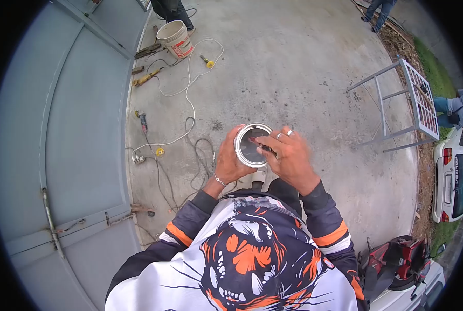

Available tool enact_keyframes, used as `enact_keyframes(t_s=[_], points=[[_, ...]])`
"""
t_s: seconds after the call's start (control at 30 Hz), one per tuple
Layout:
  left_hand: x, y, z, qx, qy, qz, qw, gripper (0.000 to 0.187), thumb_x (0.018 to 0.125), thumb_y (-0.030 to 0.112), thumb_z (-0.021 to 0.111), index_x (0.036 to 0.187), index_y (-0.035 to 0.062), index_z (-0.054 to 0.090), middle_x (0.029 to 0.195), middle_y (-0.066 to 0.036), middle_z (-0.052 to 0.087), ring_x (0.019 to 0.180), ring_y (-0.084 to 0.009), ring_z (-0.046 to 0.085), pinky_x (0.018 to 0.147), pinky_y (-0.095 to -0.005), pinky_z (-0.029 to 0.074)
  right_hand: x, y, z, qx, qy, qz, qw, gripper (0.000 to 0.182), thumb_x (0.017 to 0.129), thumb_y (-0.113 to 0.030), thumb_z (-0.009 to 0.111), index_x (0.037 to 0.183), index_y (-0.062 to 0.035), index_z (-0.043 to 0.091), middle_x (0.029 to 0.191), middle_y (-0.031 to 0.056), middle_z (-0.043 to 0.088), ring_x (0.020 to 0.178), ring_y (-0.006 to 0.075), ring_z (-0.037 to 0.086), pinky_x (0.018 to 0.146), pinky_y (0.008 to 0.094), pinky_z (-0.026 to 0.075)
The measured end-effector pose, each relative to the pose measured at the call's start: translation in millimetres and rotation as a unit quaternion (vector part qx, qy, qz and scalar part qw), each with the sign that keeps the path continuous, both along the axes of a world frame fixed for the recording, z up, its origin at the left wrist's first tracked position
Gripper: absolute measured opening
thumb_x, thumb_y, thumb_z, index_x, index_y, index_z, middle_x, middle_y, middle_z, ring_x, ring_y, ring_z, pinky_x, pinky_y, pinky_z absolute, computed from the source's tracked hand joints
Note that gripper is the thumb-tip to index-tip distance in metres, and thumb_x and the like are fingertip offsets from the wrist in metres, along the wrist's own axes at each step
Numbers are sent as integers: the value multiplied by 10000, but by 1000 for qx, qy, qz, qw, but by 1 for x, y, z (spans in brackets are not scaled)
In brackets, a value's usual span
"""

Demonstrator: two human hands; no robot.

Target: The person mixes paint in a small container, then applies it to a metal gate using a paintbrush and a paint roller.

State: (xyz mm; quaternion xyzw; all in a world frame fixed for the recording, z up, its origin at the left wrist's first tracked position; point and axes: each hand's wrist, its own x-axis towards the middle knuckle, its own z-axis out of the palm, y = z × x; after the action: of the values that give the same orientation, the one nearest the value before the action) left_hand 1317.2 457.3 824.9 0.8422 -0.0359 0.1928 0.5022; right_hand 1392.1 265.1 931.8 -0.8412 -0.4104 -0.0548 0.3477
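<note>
My left hand (230,157) is wrapped round the side of an open metal paint can (240,160), held up in front of my body. The can's bright round rim faces me, and grey shows inside it. Over the can's right side, my right hand (291,158) is closed on a small tool (253,139) with a reddish part and a dark part. The tool's reddish end points left across the can's mouth. My fingers cover much of it, and its exact kind cannot be made out. Rings are on the right hand's fingers.
A white bucket (174,39), an angle grinder (147,77), another power tool (143,122) and loose cables (189,93) lie along the left, beside the grey metal gate (86,103). A metal frame (405,103) stands right. Other people's legs (173,11) show at the edges. A red-and-black bag (397,262) is lower right.
</note>
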Motion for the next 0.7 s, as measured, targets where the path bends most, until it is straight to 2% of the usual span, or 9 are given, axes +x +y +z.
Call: enact_keyframes(t_s=[0.1, 0.2, 0.3, 0.4, 0.5, 0.6, 0.7], points=[[54, 13, 2, -11, 19, 39, 999, 1156, 571, 221, 1012, 1521, 40, 378, 1444, -176, 580, 1295, -380, 619, 1091, -473, 506, 62, 14, 4, -26, 65, 88, 994, 199, 850, -165, 796, 1035, -93, 782, 961, 73, 735, 952, 286, 640, 836, 425, 468], [111, 22, 6, -23, 19, 59, 998, 1175, 560, 223, 1017, 1528, 53, 372, 1440, -171, 587, 1307, -373, 612, 1092, -473, 505, 139, 21, 11, -83, 37, 114, 989, 194, 851, -162, 796, 1034, -97, 782, 973, 76, 741, 972, 287, 644, 840, 423, 469], [176, 32, 1, 6, 17, 97, 995, 1170, 566, 217, 1013, 1529, 59, 367, 1425, -165, 601, 1305, -365, 615, 1087, -473, 508, 222, 37, 15, -95, -17, 85, 992, 197, 851, -162, 798, 1036, -96, 781, 977, 80, 744, 989, 284, 648, 848, 424, 471], [258, 42, -2, 11, 24, 132, 991, 1161, 576, 220, 1007, 1530, 65, 364, 1419, -163, 606, 1302, -366, 612, 1084, -471, 506, 311, 66, -8, -12, -46, 92, 995, 187, 848, -158, 800, 1022, -94, 776, 975, 75, 746, 998, 276, 646, 851, 426, 467], [342, 57, -15, -26, 47, 174, 983, 1152, 585, 236, 1002, 1528, 59, 364, 1423, -161, 604, 1294, -369, 612, 1089, -472, 498, 399, 95, -21, 39, 22, 172, 984, 175, 854, -169, 796, 1008, -89, 778, 969, 71, 745, 1006, 272, 643, 865, 425, 464], [419, 75, -3, -31, 38, 173, 984, 1147, 594, 251, 1001, 1525, 50, 361, 1418, -160, 608, 1290, -368, 612, 1096, -474, 489, 483, 113, -3, -31, 56, 253, 965, 167, 863, -184, 790, 1002, -92, 786, 963, 65, 741, 1006, 272, 636, 872, 419, 457], [488, 86, 12, 4, 39, 212, 976, 1117, 618, 259, 998, 1515, 43, 367, 1405, -161, 612, 1289, -363, 612, 1097, -472, 489, 565, 131, 22, -89, 3, 255, 963, 178, 877, -200, 783, 1023, -100, 800, 957, 64, 740, 991, 272, 629, 870, 417, 449]])
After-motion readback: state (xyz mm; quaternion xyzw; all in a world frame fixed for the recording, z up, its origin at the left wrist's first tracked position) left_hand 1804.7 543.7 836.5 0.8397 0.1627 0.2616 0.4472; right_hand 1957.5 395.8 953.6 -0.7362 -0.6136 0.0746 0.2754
